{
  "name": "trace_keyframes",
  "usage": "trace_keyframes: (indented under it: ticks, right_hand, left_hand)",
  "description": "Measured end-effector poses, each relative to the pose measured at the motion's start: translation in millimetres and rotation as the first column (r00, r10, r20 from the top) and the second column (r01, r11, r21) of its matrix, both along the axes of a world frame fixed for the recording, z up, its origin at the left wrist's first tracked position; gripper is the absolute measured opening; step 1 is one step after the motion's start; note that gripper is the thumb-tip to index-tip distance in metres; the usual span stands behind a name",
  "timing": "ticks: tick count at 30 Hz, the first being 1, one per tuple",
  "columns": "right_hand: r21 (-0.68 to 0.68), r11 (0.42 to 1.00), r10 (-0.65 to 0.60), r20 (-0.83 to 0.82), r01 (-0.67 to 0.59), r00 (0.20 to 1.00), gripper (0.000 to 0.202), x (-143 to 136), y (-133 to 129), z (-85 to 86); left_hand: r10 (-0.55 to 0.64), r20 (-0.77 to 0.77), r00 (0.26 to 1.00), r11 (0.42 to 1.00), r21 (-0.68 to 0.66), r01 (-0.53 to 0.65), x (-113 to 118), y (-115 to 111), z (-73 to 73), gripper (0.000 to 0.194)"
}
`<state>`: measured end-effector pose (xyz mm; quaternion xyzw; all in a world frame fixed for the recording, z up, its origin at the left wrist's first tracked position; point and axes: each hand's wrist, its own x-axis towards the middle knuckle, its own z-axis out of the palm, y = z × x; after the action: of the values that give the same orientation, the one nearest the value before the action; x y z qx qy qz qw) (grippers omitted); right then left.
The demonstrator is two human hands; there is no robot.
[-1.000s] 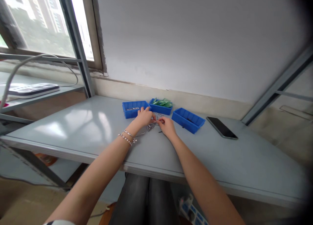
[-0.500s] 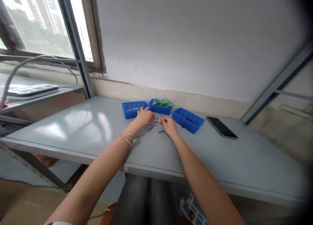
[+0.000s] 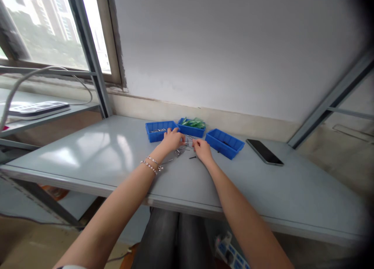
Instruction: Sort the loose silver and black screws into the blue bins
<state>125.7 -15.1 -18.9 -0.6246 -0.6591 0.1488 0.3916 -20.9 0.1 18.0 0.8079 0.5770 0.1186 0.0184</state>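
Three blue bins (image 3: 219, 149), two hands (image 3: 203, 150), two bracelets (image 3: 150, 167), one phone (image 3: 265, 152).

Silver bracelets (image 3: 152, 165), dark grey trousers (image 3: 175, 241)

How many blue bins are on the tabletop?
3: one by the left hand, holding metal pieces; one behind it, holding green material; one right of the right hand.

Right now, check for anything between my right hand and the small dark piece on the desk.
Nothing visible stands between your right hand and the small dark piece. The loose silver pieces lie to its left and beyond it.
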Motion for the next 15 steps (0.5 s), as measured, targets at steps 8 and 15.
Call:
trace_keyframes:
  ticks: [8, 15]
  right_hand:
    - [0.015, 1.000, -0.006, -0.076, 0.007, 0.997, 0.024, -1.0, 0.4, -1.4]
    - [0.056, 0.998, 0.000, -0.087, 0.005, 0.996, 0.019, -1.0, -2.0, 0.0]
  left_hand:
    - [-0.018, 0.010, 1.000, 1.000, 0.015, 0.018, -1.1, -0.8, -0.6, 0.025]
    - [-0.024, 0.002, 1.000, 1.000, 0.003, 0.024, -1.1, -1.3, 0.0, 0.029]
